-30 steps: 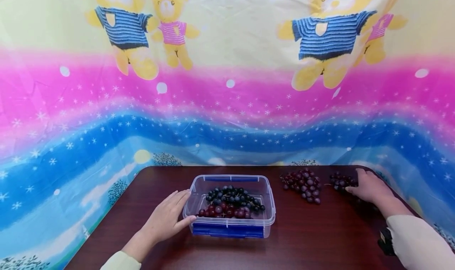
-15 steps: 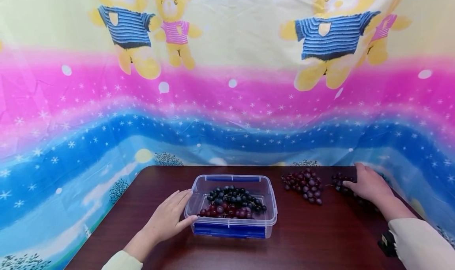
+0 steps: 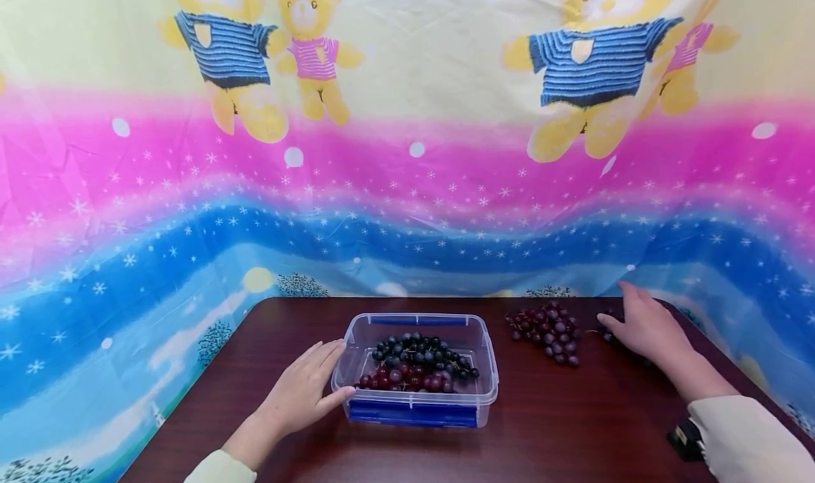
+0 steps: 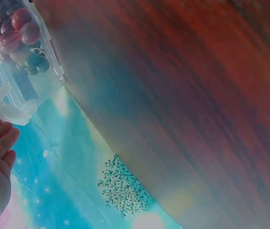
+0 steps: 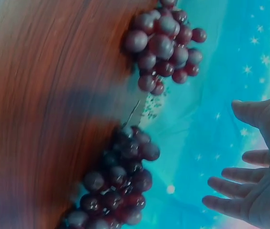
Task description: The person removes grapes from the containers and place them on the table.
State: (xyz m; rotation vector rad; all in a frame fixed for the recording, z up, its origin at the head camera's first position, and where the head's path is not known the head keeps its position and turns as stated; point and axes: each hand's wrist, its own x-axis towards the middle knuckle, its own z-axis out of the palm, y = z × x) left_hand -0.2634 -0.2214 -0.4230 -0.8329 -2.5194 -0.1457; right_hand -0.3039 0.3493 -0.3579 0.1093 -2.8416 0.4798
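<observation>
My left hand [image 3: 298, 392] rests straight fingers and thumb against the left side of a clear plastic box [image 3: 417, 399] with blue clips. Inside the box lie a bunch of black grapes [image 3: 417, 350] and a bunch of red grapes [image 3: 397, 378]. Over at the far right, my right hand [image 3: 651, 327] hovers spread and holds nothing. Beneath it a dark purple bunch of grapes [image 5: 120, 188] is mostly hidden in the head view; the right wrist view shows it apart from the fingers. Between box and right hand lies another red bunch [image 3: 549, 332].
The brown table [image 3: 560, 426] has a back edge just behind the grapes. A printed cloth [image 3: 407, 207] with bears and snowflakes hangs around its back and sides. A small black device [image 3: 686, 440] sits at the right wrist.
My right hand has shifted left and slightly away from me, covering more of the dark purple grapes. The left hand stays at the box.
</observation>
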